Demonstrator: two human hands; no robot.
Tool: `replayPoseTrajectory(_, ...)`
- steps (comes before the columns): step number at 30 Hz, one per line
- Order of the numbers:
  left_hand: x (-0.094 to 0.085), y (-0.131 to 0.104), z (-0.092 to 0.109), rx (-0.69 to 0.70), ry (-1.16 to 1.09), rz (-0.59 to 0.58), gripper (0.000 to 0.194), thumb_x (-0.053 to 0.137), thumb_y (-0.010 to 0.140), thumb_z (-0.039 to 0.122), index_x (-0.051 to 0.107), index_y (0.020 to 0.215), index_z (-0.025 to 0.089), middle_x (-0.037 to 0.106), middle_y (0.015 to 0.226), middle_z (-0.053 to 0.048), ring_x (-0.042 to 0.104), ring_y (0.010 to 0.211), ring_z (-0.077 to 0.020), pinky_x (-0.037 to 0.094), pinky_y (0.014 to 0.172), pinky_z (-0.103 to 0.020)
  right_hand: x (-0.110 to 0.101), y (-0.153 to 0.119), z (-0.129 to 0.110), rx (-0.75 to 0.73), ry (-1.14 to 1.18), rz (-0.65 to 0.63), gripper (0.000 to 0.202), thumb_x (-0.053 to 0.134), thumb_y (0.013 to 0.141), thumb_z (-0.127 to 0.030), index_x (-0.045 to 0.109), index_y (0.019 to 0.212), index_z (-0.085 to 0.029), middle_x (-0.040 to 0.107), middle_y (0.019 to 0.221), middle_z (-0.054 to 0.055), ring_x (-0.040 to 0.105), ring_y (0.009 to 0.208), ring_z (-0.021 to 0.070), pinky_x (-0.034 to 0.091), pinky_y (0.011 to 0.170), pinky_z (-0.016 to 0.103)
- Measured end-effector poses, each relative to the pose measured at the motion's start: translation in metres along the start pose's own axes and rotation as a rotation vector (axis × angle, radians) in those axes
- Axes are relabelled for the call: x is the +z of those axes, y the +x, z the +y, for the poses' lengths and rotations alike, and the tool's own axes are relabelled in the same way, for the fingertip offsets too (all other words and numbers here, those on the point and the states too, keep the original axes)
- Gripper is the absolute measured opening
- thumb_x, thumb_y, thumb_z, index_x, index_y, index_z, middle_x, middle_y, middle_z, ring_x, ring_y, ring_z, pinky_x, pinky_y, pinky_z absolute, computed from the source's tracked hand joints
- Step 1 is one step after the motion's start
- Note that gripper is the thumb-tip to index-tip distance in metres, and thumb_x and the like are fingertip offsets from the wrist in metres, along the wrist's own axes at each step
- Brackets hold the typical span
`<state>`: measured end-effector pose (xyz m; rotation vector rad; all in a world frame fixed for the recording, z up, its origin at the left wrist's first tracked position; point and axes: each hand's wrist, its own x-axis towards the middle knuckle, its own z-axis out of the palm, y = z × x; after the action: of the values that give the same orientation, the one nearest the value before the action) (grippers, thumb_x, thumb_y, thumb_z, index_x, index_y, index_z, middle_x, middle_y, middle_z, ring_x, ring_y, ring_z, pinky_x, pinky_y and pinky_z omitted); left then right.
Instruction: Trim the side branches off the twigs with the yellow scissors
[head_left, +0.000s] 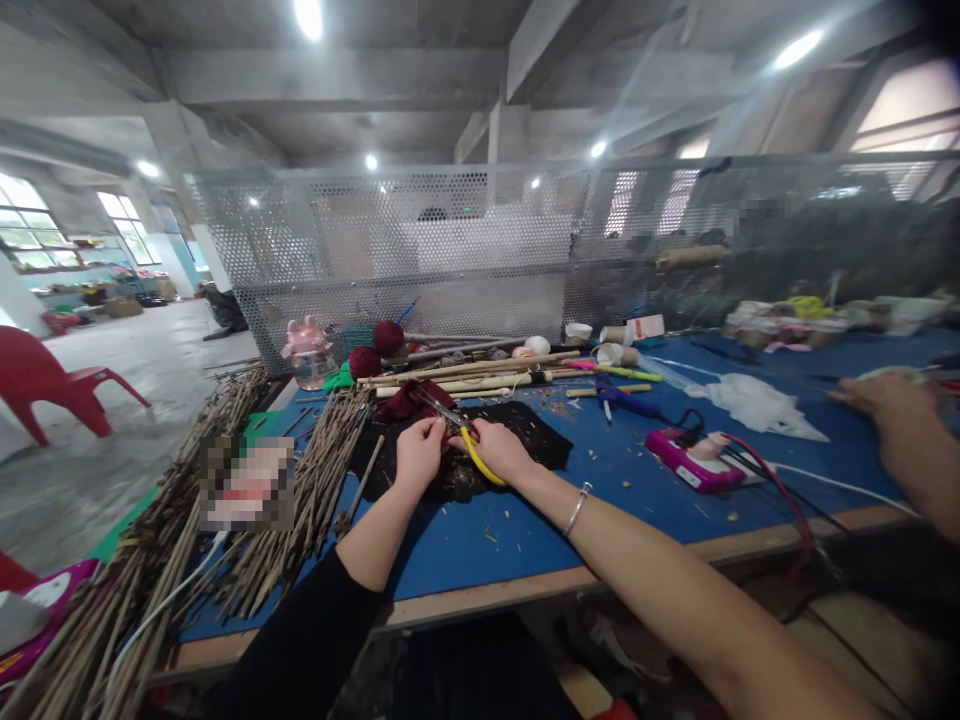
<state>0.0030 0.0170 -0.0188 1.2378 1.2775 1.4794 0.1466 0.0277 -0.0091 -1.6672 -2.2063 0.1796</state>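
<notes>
Scissors partly hidden by right fingers, co-worker's hand blurred

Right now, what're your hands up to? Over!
Right hand holding yellow-handled scissors. Left hand pinched, contents unclear. Maroon cloth beyond hands. Twigs at left.

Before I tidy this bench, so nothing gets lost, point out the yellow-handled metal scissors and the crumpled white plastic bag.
Yellow-handled metal scissors (pixel 473 455), head view: on the yellow handle.
Crumpled white plastic bag (pixel 757 405), head view: on its middle.
</notes>
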Motion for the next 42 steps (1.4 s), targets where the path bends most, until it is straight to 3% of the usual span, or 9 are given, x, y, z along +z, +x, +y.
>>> replayPoseTrajectory(8, -0.001, -0.003, 0.006, -0.027, -0.009, 0.051, 0.022, 0.06, 0.069, 0.034, 0.063, 0.07, 0.012, 0.062, 0.061, -0.003, 0.054, 0.051, -0.0104, 0.044, 0.05, -0.021, -0.006, -0.002, -0.002, 0.004, -0.094, 0.064, 0.054, 0.041, 0.075, -0.069, 0.055, 0.089, -0.019, 0.066, 0.081, 0.009, 0.063, 0.078, 0.0243, 0.037, 0.061, 0.027)
replayPoseTrajectory(15, -0.002, -0.003, 0.008, 0.058, 0.07, 0.056, 0.022, 0.058, 0.069, 0.033, 0.063, 0.073, 0.012, 0.061, 0.06, -0.002, 0.05, 0.049, -0.0096, 0.039, 0.049, -0.02, -0.01, -0.002, -0.001, -0.04, -0.104, 0.09, 0.053, 0.048, 0.071, -0.067, 0.05, 0.094, -0.019, 0.064, 0.085, 0.007, 0.062, 0.08, 0.0231, 0.036, 0.063, 0.027)
replayPoseTrajectory(20, -0.005, -0.004, 0.01, 0.172, 0.232, 0.074, 0.019, 0.057, 0.07, 0.032, 0.064, 0.07, 0.014, 0.063, 0.063, -0.003, 0.053, 0.056, -0.011, 0.04, 0.055, -0.021, -0.011, -0.003, -0.001, -0.051, -0.074, 0.052, 0.046, 0.044, 0.077, -0.063, 0.052, 0.09, -0.019, 0.065, 0.082, 0.007, 0.062, 0.076, 0.0214, 0.034, 0.059, 0.025)
replayPoseTrajectory(28, -0.002, -0.006, 0.014, 0.109, 0.011, 0.017, 0.027, 0.055, 0.073, 0.04, 0.06, 0.082, 0.015, 0.061, 0.07, -0.003, 0.055, 0.06, -0.0114, 0.045, 0.052, -0.02, -0.015, -0.004, -0.001, -0.093, 0.154, 0.071, 0.036, 0.049, 0.079, -0.052, 0.054, 0.092, -0.02, 0.064, 0.075, 0.004, 0.057, 0.061, 0.0145, 0.03, 0.053, 0.021)
replayPoseTrajectory(37, -0.005, -0.008, 0.015, 0.153, 0.114, -0.013, 0.035, 0.05, 0.077, 0.044, 0.064, 0.088, 0.014, 0.063, 0.072, -0.004, 0.056, 0.063, -0.013, 0.046, 0.053, -0.02, -0.009, 0.0, 0.006, -0.147, 0.259, 0.038, 0.031, 0.051, 0.079, -0.048, 0.056, 0.085, -0.018, 0.061, 0.066, 0.001, 0.051, 0.054, 0.0117, 0.028, 0.051, 0.02)
replayPoseTrajectory(42, -0.003, -0.008, 0.017, 0.064, 0.03, -0.013, 0.033, 0.055, 0.074, 0.042, 0.065, 0.086, 0.013, 0.063, 0.073, -0.005, 0.057, 0.061, -0.0129, 0.047, 0.053, -0.021, -0.009, -0.001, 0.004, -0.12, 0.229, 0.026, 0.031, 0.05, 0.079, -0.049, 0.056, 0.086, -0.019, 0.061, 0.069, 0.001, 0.053, 0.056, 0.0123, 0.028, 0.051, 0.02)
